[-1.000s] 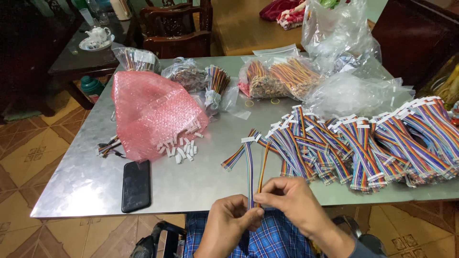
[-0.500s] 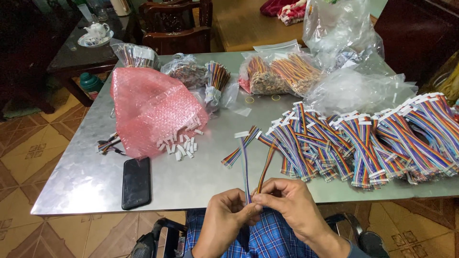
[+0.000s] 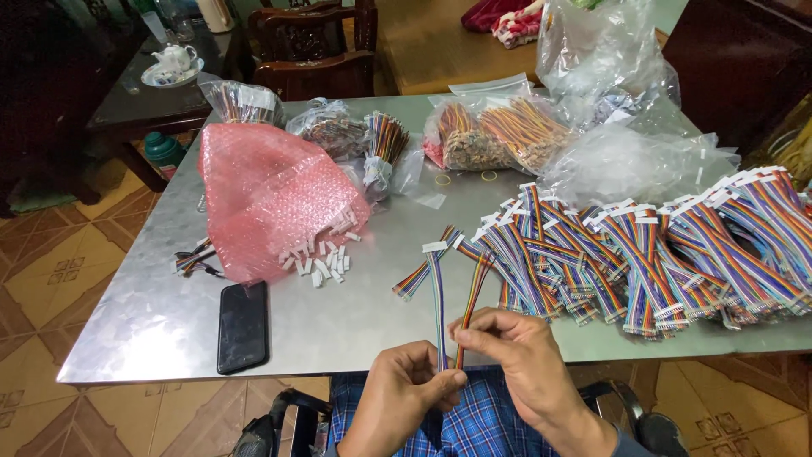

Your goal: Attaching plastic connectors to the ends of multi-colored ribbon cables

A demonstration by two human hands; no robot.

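My left hand (image 3: 404, 391) and my right hand (image 3: 512, 355) meet at the near edge of a metal table (image 3: 338, 317). Together they pinch the near ends of two thin rainbow ribbon cables (image 3: 437, 296) that run away from me across the table, each tipped with a white connector. The left thumb and fingers grip the cable ends from below; the right fingers close on them from above. A big heap of the same rainbow cables (image 3: 643, 254) lies just right of the hands.
A pink bubble-wrap bag (image 3: 271, 195) spills small white connectors (image 3: 326, 258) at left. A black phone (image 3: 243, 326) lies near the front edge. Clear plastic bags of cables (image 3: 507, 127) sit at the back. Wooden chairs (image 3: 313, 51) and a dark side table with a teapot stand behind.
The hands stay at the table edge, working the cable ends; the held cables have shifted slightly and the right fingers have closed further over them.
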